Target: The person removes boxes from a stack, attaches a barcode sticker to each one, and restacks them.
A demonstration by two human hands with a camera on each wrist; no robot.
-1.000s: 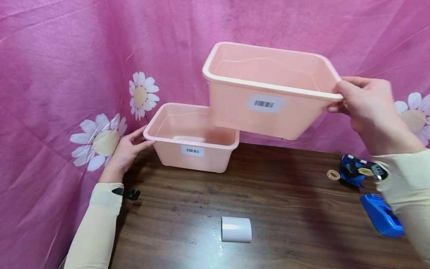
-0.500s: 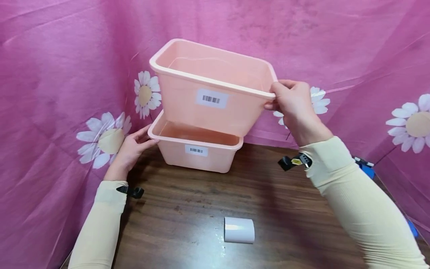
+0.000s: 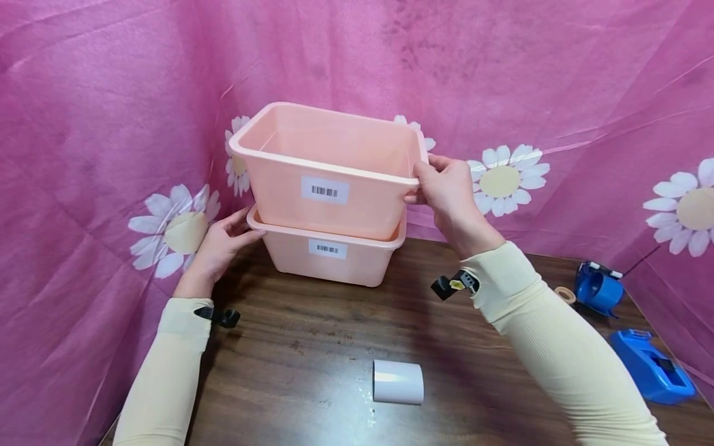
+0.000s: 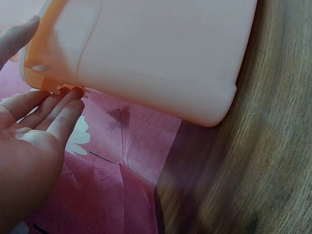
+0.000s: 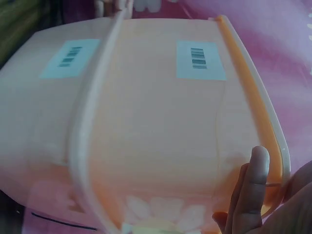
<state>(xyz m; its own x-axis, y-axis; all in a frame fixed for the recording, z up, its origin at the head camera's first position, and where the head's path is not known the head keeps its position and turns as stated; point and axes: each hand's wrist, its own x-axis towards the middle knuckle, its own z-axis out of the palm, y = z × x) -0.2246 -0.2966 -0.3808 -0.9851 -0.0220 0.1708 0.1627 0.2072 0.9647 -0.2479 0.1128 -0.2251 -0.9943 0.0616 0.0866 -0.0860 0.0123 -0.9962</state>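
Two pink plastic bins with barcode labels stand one above the other at the back of the table. My left hand (image 3: 216,249) holds the left end of the lower bin (image 3: 290,259) by its rim, thumb toward the front and fingers at the end wall. With its base inside the lower bin's opening, the upper bin (image 3: 279,192) sits slightly tilted, its left end higher. My right hand (image 3: 448,189) grips the right end of its rim; in the right wrist view, fingers (image 5: 252,190) lie under that rim. How deep the upper bin's base sits is hidden.
A white cylinder (image 3: 398,382) lies on the dark wooden table (image 3: 312,347) near the front. A blue tape dispenser (image 3: 649,368), a blue object with black parts (image 3: 599,288) and a tan ring (image 3: 565,295) are at the right. Pink flowered cloth (image 3: 334,56) hangs behind.
My right hand has carried the upper bin left and then down, from the air at the right into the lower bin's opening. My left hand has kept its hold on the lower bin.
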